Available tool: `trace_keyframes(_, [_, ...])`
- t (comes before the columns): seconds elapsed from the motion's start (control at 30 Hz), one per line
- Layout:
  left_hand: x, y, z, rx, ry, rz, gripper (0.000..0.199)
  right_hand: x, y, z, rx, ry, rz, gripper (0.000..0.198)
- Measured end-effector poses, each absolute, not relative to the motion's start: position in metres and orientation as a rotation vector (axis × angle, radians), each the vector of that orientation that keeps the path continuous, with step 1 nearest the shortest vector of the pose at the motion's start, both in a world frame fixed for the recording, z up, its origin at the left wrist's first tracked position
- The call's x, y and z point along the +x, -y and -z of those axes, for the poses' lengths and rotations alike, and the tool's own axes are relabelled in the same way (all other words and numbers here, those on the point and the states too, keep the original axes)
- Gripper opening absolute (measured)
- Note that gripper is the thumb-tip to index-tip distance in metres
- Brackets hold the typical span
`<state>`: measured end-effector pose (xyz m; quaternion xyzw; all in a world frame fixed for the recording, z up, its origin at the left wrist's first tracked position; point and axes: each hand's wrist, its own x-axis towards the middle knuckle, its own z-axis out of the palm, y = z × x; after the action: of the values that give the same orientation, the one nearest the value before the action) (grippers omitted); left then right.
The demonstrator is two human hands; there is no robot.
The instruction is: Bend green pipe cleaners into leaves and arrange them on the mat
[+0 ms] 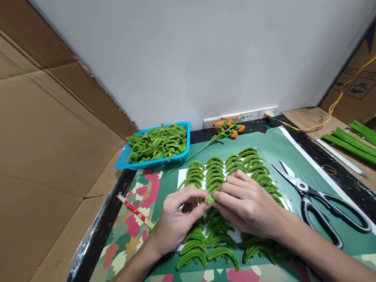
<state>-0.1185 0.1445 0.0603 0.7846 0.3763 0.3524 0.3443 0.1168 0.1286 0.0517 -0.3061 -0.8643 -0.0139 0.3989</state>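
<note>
Both hands meet over rows of curved green pipe-cleaner pieces (215, 173) laid out in columns on white paper. My left hand (177, 217) pinches one end of a short green pipe-cleaner piece (209, 200) between thumb and forefinger. My right hand (245, 199) is closed at the other end of that same piece, its fingertips hiding part of it. Bent leaf-like pieces in the nearest row (223, 253) lie just below the hands. How the held piece is folded cannot be made out.
Black-handled scissors (302, 186) lie spread at the right. A blue basket (189, 136) of bent green pieces stands at the back left, beside an orange flower stem (229, 129). Chopsticks (135, 210) lie left; straight green pipe cleaners (359, 148) lie far right. Cardboard (46, 138) walls the left side.
</note>
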Motion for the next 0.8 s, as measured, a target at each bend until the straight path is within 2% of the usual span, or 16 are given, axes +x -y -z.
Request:
trace_keyframes(0.2, [-0.1147,-0.1443,-0.0611,1.955,-0.997,-0.891,0.014,0.1174,-0.1289,-0.052,-0.774,2.216,0.046,0.03])
trace_keyframes(0.33, [-0.1122,-0.1429,-0.0648,2.007,-0.999,-0.985,0.008,0.1165,-0.1291,-0.0499,-0.763,2.234,0.082,0.031])
trace_keyframes(0.67, [-0.1149,-0.1438,-0.0606,1.994,-1.047,-1.066,0.003,0.1147,-0.1297,-0.0512,-0.771,2.096,0.054,0.017])
trace_keyframes(0.8, [-0.113,-0.1424,-0.0609,1.903,-0.984,-0.99,0.01,0.1157,-0.1293,-0.0471,-0.741,2.113,0.048,0.03])
